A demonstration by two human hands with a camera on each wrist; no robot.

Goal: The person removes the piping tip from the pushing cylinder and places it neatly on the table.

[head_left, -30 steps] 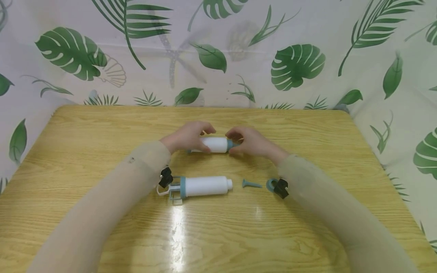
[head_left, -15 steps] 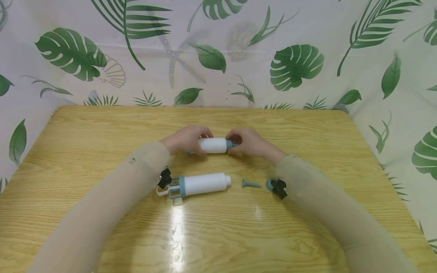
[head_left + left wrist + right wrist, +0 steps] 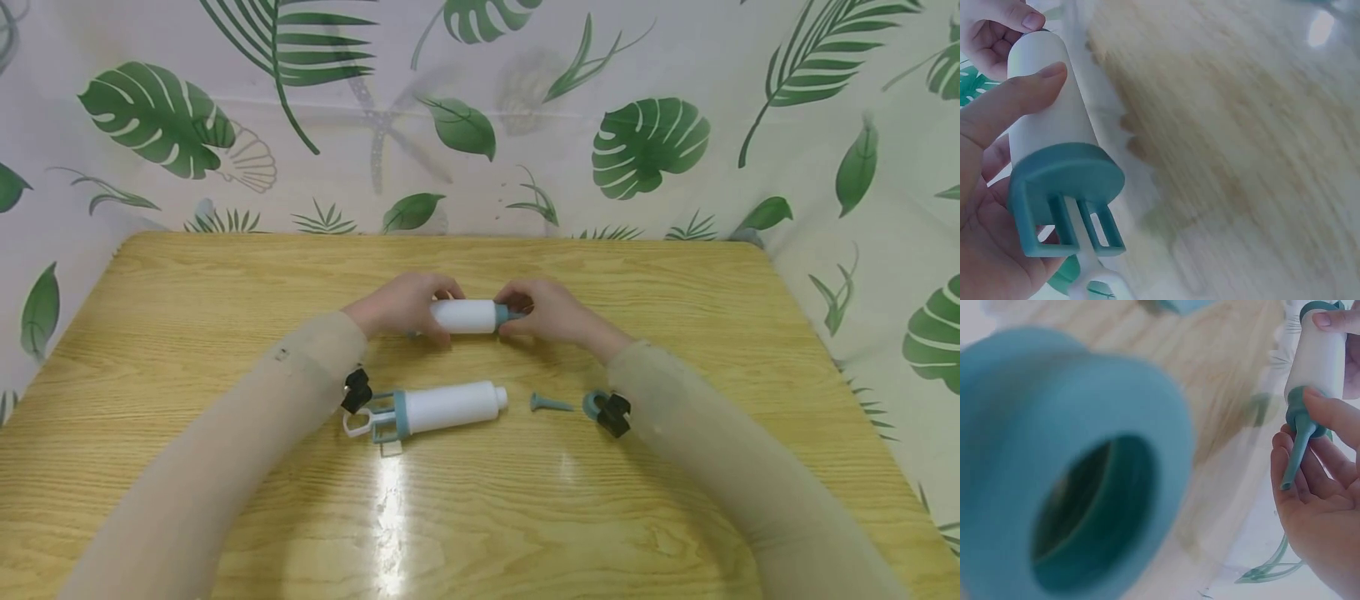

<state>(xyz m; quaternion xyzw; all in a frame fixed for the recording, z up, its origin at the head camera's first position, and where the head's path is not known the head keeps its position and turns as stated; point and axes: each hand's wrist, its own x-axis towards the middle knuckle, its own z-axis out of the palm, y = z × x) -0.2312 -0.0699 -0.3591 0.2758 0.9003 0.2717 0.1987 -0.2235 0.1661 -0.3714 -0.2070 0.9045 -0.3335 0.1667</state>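
In the head view my left hand (image 3: 412, 303) holds the white barrel of a large syringe (image 3: 467, 317) near the table's far side. Its thumb and fingers wrap the barrel, seen also in the left wrist view, where the teal finger grip (image 3: 1067, 172) and white plunger ring show below the palm. My right hand (image 3: 551, 312) pinches the teal collar (image 3: 1300, 412) at the other end between thumb and fingers. From that collar a thin teal nozzle (image 3: 1297, 453) points out over the right palm. A second white syringe (image 3: 453, 406) lies nearer on the table, without a nozzle.
A loose teal nozzle (image 3: 551, 403) lies right of the second syringe. Beside it is a teal ring (image 3: 592, 405), large and blurred in the right wrist view, partly behind the right wrist's black camera mount (image 3: 615, 415). A leaf-patterned cloth (image 3: 465, 125) hangs behind the wooden table.
The left hand has closed more snugly round the barrel, and the held syringe has shifted slightly left. The right hand stays at the collar. The nearer syringe has turned a little.
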